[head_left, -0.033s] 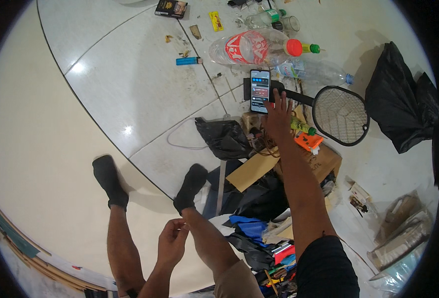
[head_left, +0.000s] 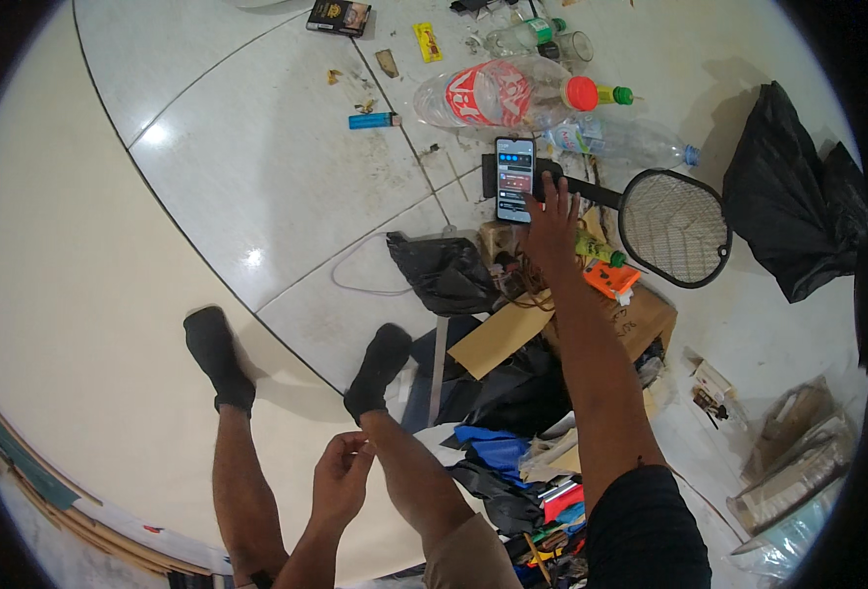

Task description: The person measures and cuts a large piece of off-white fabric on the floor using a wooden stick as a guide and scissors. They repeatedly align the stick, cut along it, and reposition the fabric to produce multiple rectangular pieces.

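Phone (head_left: 514, 177) seems to lie across the racket handle (head_left: 591, 191); I'd tap lightly to avoid rocking it, right hand (head_left: 552, 231) spread, gripping nothing, left hand (head_left: 341, 476) curled, contents unclear.

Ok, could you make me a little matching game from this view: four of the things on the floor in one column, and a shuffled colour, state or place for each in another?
Things:
1. Smartphone
2. Cigarette lighter
3. Largest plastic bottle
4. Racket-shaped swatter

Descriptions:
A. Transparent and red-capped, lying on its side
B. Black-rimmed, with a mesh face
C. Lit up, with the right hand at its lower right edge
D. Blue, lying on the pale tiles

Pairs: 1-C, 2-D, 3-A, 4-B
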`<state>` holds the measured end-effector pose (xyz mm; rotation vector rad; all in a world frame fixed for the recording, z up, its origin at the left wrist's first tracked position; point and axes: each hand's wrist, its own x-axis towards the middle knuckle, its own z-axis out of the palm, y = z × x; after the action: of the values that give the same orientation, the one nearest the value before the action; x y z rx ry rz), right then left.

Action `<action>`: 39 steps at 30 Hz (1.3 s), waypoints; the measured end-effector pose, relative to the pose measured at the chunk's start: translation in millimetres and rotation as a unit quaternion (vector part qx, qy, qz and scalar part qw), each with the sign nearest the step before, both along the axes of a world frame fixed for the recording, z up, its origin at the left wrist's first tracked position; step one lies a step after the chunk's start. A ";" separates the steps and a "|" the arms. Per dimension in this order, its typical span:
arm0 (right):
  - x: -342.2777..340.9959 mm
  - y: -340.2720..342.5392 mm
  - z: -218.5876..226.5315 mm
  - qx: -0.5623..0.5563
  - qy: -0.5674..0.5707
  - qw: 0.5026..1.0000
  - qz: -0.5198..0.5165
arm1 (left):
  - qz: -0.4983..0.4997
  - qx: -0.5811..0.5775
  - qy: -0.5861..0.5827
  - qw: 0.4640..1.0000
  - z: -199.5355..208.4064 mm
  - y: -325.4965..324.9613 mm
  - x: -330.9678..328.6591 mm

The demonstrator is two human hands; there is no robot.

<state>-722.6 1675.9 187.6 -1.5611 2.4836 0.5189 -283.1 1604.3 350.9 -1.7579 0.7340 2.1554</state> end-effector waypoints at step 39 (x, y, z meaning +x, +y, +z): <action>17.6 -19.0 52.8 0.028 -0.061 0.987 -0.149 | -0.037 -0.039 0.015 0.998 3.2 -31.1 5.1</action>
<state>-705.0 1657.0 240.4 -1.1361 2.5193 0.4281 -278.0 1573.3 354.1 -1.7098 0.8878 2.1361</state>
